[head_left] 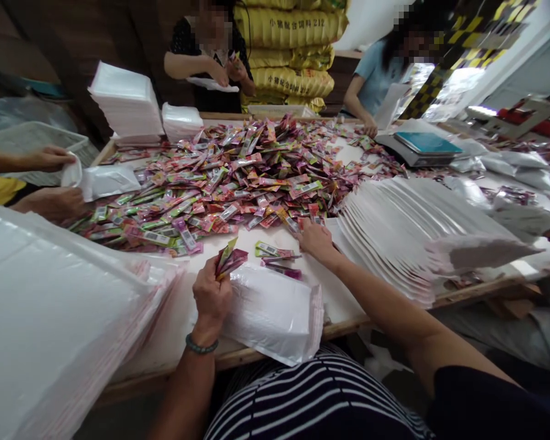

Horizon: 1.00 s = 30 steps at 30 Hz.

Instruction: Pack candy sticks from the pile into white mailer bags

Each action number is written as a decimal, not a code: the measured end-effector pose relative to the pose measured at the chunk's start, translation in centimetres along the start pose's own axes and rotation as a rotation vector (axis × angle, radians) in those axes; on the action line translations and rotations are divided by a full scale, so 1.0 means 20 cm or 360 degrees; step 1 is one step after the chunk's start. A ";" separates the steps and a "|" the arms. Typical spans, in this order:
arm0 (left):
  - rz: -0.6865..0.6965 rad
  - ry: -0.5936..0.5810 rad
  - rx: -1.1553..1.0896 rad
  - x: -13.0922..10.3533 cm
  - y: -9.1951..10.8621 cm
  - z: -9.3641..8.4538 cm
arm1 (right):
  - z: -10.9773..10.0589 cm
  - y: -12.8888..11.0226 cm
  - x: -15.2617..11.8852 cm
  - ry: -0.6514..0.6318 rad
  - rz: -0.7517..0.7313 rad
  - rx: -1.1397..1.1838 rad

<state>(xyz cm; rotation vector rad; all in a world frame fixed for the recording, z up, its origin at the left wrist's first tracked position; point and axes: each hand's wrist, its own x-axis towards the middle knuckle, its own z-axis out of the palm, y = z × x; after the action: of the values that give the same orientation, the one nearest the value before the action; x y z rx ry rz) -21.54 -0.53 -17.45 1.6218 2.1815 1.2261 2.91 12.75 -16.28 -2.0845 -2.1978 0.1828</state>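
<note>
My left hand [212, 292] is closed around a small bunch of slim, colourful stick packets [230, 261], which poke up above the fingers. Beneath and beside that hand, a white padded mailer [272, 305] lies flat at the table's near edge. My right hand [318, 240] reaches to the front of the big packet heap [256, 177], its fingers bent down onto packets there; the fingertips are partly hidden. Between my hands, a few loose packets [275, 249] rest on the white tabletop [247, 239], just beyond the mailer.
Stacks of white mailers stand left [82, 293], right [407, 232] and back left [126, 104]. A co-worker's hands [57, 183] hold a mailer at the left. Two people work across the table. A scale-like device [417, 150] sits at right, yellow sacks [293, 55] behind.
</note>
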 end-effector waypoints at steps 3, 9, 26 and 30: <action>0.0202 -0.0228 -0.0131 0.01 0.02 0.00 | -0.02 0.05 -0.02 -0.0044 0.0033 -0.0053; 0.0735 -0.1139 0.0205 0.00 0.13 0.03 | -0.10 -0.02 -0.09 0.0011 -0.0618 -0.0034; 0.1119 -0.1174 0.0844 0.07 0.38 0.17 | 0.15 0.00 -0.06 -0.0233 -0.1033 0.0405; 0.0806 -0.0865 0.0816 0.15 0.34 0.31 | 0.04 0.00 -0.02 -0.0648 -0.1115 0.0529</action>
<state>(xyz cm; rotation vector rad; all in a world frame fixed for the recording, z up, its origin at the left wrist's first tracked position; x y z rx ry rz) -14.36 5.61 -15.84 2.4492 1.8638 0.2017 2.78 12.43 -17.05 -1.0915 -2.7277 0.8845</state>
